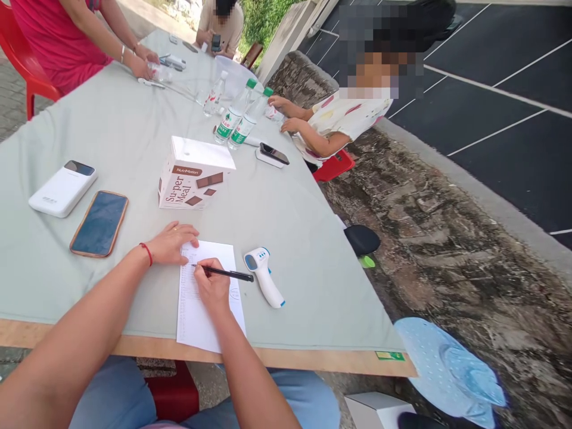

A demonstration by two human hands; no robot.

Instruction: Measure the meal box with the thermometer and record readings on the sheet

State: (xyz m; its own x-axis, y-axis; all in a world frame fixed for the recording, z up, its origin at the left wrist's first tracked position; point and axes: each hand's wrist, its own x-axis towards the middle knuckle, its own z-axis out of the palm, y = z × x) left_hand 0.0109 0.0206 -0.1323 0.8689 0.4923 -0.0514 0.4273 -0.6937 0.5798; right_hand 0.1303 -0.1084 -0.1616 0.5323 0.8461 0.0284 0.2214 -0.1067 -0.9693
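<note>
On the cloth-covered counter [322, 310], left to right:

Power bank [62, 189], white, one; lying flat at far left.

Smartphone [99, 224], dark screen, one; just right of it and nearer.

Left hand [168, 245], red cord at wrist; palm down, fingers loosely spread, gripping nothing, thumb on the sheet's top left corner.

Carton [196, 176], white and brown, one; standing beyond that hand.

Printed sheet [192, 322], one; near side, reaching the counter's near edge.

Right hand [213, 291]; resting on the sheet, fingers closed around a black pen [230, 273], point leftward beside the left thumb. Whether the point touches paper, I cannot tell.

Thermometer [264, 279], white and blue, one; right of the sheet, near the pen's rear end.

Handling note: good writing here probably wants firm left-hand pressure, that thumb clear of the line, and the pen's tail free of the thermometer.
</note>
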